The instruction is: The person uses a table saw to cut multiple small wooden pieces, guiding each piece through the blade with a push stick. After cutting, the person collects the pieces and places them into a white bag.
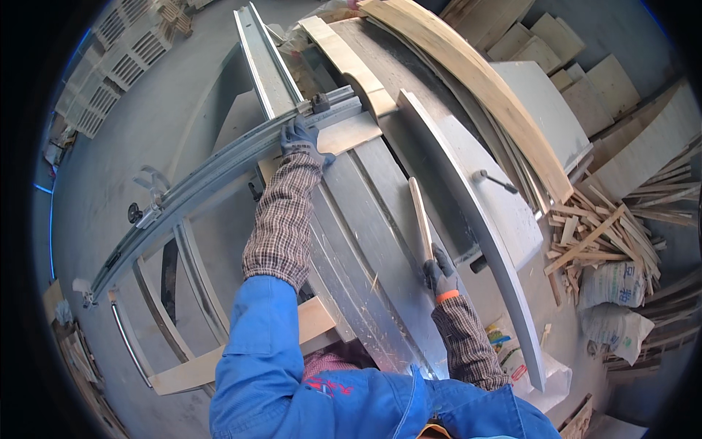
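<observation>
Remotely, I saw the metal table (pixel 368 228) beside a long rail (pixel 223 167); a board (pixel 351 137) lay along it, seemingly steadied by the spread left hand (pixel 300 139); the right hand (pixel 441 274) gripped a wooden stick's near end, perhaps for reach.

L hand (pixel 301 140), gloved, on pale board (pixel 354 136) nr worktop's (pixel 365 219) far edge, fingers at long metal rail (pixel 227 162). Gloved R hand (pixel 442 274) grips thin wood strip (pixel 420 212) nr worktop's R edge, just L of long grey fence (pixel 468 212). 2nd board (pixel 316 322) by near L corner. Scrap-wood pile (pixel 607 230) & white sacks (pixel 614 285) on floor, R side, well apart
</observation>
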Tool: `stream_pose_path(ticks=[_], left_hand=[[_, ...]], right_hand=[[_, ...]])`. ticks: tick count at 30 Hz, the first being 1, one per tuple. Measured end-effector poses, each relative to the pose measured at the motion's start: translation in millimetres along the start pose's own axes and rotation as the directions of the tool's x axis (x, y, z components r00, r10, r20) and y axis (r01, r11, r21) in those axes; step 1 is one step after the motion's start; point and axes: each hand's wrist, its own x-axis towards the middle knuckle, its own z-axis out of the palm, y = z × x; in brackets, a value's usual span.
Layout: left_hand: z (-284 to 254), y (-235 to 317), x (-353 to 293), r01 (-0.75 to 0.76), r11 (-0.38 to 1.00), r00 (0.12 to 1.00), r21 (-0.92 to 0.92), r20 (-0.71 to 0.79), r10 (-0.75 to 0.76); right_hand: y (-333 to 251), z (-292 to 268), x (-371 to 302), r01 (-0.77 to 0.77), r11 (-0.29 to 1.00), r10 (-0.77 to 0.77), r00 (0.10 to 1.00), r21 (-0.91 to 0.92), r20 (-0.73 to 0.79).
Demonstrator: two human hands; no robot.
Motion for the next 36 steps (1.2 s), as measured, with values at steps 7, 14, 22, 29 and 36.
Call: stream_pose_path(ticks=[7,14,22,29,36], left_hand=[[14.5,2.0,-7.1,-0.097,0.994,0.994,0.046,-0.038,0.099],[41.6,-6.1,-7.1,-0.169,0.961,0.983,0.22,-0.028,0.179],[52.1,-8.6,-4.5,-0.316,0.927,0.943,0.201,-0.042,0.33],[75.0,17.0,6.7,-0.413,0.887,0.889,0.206,-0.121,0.442],[77.6,90.0,19.2,-0.487,0.873,0.865,-0.037,-0.163,0.475]], right_hand=[[39.0,-26.4,-33.3,0.028,0.999,-0.027,0.999,0.017,-0.037],[40.1,-54.6,-54.2,0.177,0.932,-0.199,0.979,-0.315,-0.038],[38.4,-80.2,-69.9,-0.004,0.992,-0.013,0.99,-0.126,-0.139],[68.8,-91.5,-60.2,0.101,0.985,-0.119,0.985,-0.141,-0.125],[57.2,-65.6,-46.0,0.227,0.956,-0.238,0.971,-0.186,-0.039]])
